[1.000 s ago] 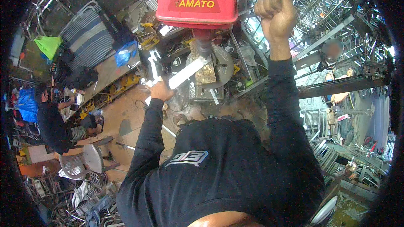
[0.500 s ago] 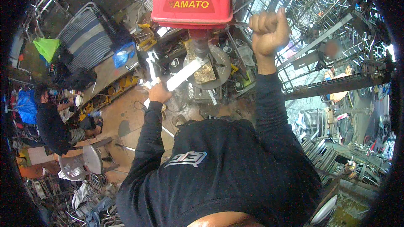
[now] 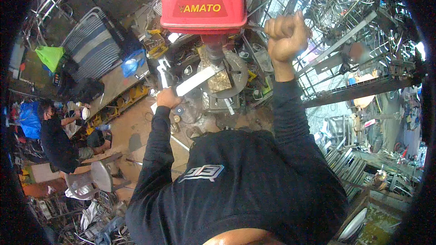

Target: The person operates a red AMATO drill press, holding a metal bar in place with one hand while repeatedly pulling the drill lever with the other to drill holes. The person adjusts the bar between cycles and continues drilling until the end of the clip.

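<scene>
My left hand (image 3: 169, 98) is closed round the near end of a flat, pale metal bar (image 3: 195, 81). The bar's far end rests on a worn block (image 3: 220, 82) on the round table (image 3: 241, 73) of a drill press. Straight above that end is the drill chuck (image 3: 215, 55), below the red drill press head (image 3: 204, 7). Whether the bit touches the bar is too small to tell. Raised at the right of the head, my right hand (image 3: 287, 36) makes a fist round the drill press's feed handle (image 3: 255, 28), whose grip is hidden in the fingers.
A low bench (image 3: 119, 81) with a blue plastic bag (image 3: 132, 62) runs along the left. Further left a person in black (image 3: 59, 136) sits near a plastic chair (image 3: 95, 179). Metal frames (image 3: 345, 86) and stacked tubes (image 3: 340, 168) crowd the right side.
My left hand's fingers have drawn in closer round the bar's end. My right fist stays on the feed handle, a little lower in view. The whole view has shifted slightly.
</scene>
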`<state>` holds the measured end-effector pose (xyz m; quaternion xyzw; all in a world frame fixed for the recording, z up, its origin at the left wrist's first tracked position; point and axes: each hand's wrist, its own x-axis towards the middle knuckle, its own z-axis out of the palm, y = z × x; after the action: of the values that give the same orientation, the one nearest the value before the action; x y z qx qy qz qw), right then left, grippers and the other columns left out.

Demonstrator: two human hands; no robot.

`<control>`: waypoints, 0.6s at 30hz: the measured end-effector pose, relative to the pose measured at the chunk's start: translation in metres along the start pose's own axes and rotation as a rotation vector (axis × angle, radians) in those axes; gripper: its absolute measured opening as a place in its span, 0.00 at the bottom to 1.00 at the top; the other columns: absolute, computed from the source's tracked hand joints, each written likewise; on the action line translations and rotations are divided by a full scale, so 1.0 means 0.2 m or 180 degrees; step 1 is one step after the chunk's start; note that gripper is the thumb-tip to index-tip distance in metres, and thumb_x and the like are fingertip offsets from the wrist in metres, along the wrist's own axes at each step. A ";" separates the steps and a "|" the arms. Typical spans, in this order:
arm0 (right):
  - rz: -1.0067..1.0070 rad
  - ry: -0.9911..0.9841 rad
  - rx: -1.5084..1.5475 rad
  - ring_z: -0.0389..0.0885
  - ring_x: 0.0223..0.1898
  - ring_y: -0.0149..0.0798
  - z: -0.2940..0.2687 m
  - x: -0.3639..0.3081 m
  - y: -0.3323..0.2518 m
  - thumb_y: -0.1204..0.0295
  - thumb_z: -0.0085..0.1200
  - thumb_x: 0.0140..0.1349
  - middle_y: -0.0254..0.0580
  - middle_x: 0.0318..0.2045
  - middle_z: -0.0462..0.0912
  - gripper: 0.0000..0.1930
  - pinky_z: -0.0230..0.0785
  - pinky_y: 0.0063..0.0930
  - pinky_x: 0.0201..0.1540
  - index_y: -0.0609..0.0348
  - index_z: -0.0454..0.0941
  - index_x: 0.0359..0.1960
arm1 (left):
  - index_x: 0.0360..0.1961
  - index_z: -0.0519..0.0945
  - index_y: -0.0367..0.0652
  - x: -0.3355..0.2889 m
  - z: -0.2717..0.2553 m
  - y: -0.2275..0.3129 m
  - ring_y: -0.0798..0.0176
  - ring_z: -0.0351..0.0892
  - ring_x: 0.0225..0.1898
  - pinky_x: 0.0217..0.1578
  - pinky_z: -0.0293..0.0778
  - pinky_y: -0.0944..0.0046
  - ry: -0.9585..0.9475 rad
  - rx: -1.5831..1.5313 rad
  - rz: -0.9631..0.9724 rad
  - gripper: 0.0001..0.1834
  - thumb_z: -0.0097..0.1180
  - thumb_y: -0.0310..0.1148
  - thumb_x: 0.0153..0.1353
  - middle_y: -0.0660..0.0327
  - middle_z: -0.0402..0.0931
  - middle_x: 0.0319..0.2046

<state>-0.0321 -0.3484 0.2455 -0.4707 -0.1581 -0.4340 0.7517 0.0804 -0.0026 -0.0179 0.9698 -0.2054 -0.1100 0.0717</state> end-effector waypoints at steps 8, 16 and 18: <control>0.1295 -0.0928 0.0948 0.71 0.23 0.30 -0.39 0.62 0.33 0.61 0.46 0.74 0.34 0.23 0.72 0.16 0.64 0.29 0.26 0.49 0.73 0.25 | 0.47 0.83 0.42 0.01 0.11 -0.06 0.40 0.86 0.37 0.40 0.81 0.44 0.0305 0.0101 0.0256 0.33 0.67 0.54 0.44 0.43 0.84 0.32; -0.0254 0.1001 -0.3320 0.76 0.40 0.41 -0.75 0.54 0.68 0.52 0.45 0.75 0.48 0.40 0.79 0.23 0.68 0.37 0.44 0.63 0.74 0.52 | 0.47 0.84 0.41 -0.07 0.03 -0.02 0.36 0.82 0.46 0.47 0.78 0.43 0.0256 -0.0048 0.0241 0.29 0.65 0.52 0.49 0.44 0.83 0.42; -0.0068 0.0864 -0.1031 0.75 0.25 0.33 -0.69 0.13 0.46 0.58 0.45 0.77 0.37 0.25 0.79 0.18 0.67 0.29 0.28 0.60 0.77 0.40 | 0.44 0.86 0.43 -0.09 0.01 0.01 0.37 0.84 0.41 0.44 0.79 0.43 0.0513 -0.0119 0.0268 0.26 0.66 0.45 0.45 0.43 0.84 0.37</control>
<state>0.0334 -0.4622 0.1404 -0.5209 0.0114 -0.5211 0.6760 0.0628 0.0030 -0.0153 0.9645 -0.2375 -0.0323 0.1106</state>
